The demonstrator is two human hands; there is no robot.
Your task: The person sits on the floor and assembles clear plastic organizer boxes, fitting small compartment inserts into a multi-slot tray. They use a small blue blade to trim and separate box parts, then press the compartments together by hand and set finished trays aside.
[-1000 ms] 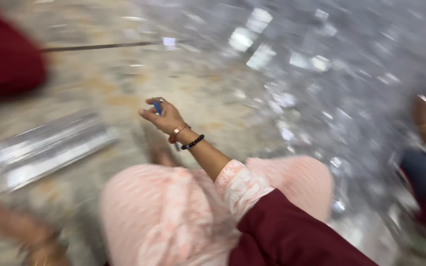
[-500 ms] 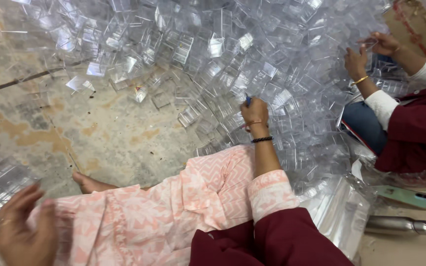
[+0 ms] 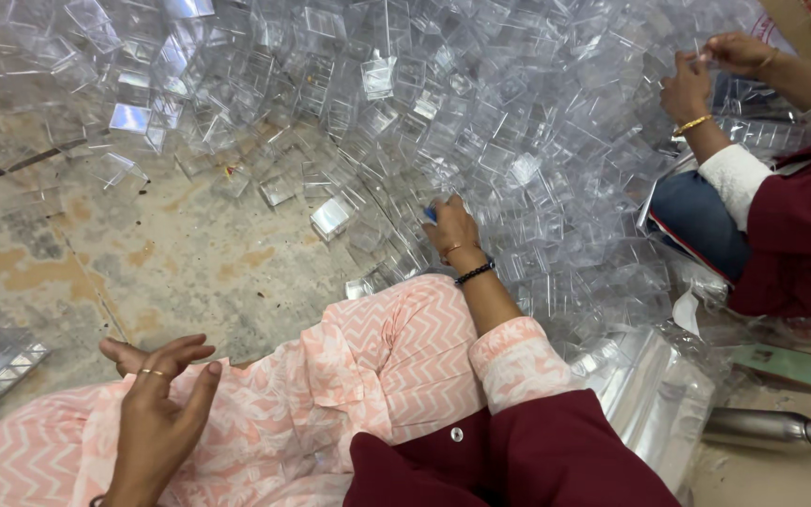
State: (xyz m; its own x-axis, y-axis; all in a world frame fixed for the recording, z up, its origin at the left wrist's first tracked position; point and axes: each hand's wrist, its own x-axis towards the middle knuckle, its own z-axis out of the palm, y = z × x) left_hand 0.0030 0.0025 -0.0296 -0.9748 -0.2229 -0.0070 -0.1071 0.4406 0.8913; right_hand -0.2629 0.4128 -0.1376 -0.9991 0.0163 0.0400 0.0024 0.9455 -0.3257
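Head view: at left, the person's left hand hovers empty, fingers loosely curled, over the pink zigzag-patterned trouser leg, lower than half a second ago. Centre, the right hand has pushed on into the heap of clear square plastic boxes on the stained concrete floor, fingers closed around a small blue object. At right, a co-worker's hands work another clear piece, as before.

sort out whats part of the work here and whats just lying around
In the work:
right hand, reaching into the pile of clear plastic boxes
small blue thing at its fingers
left hand, empty

Lying about:
green phone
steel bottle
co-worker's hands
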